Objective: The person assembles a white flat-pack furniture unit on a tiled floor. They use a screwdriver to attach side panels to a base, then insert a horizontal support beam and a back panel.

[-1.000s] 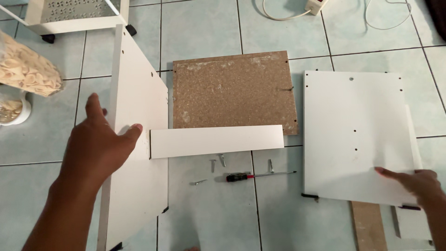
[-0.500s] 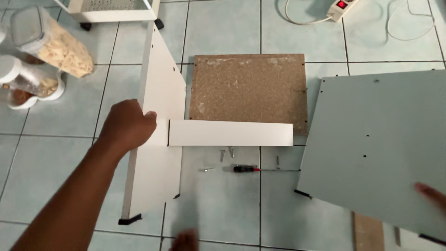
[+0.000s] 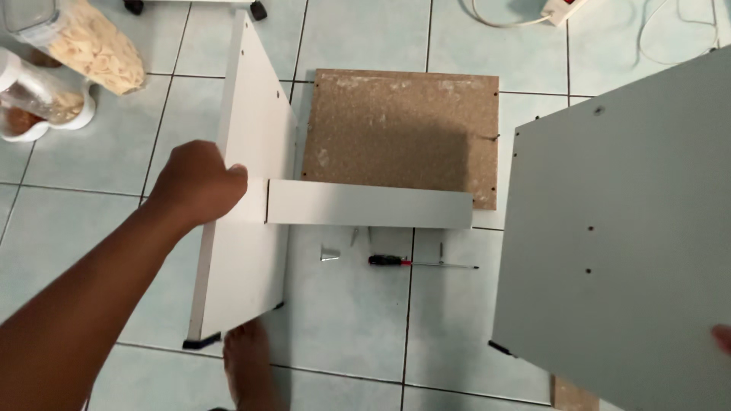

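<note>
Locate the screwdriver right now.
Head view: the screwdriver lies on the tiled floor at centre, just below the narrow white rail, between the two white panels.

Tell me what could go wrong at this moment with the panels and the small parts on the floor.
1. The left hand alone steadies the upright white side panel; it might tip over or strain its joint with the narrow white rail.
2. The right hand grips the large white panel by one edge only, so it could slip and fall.
3. A bare foot is near the screwdriver and loose screws; stepping on them could hurt.
</note>
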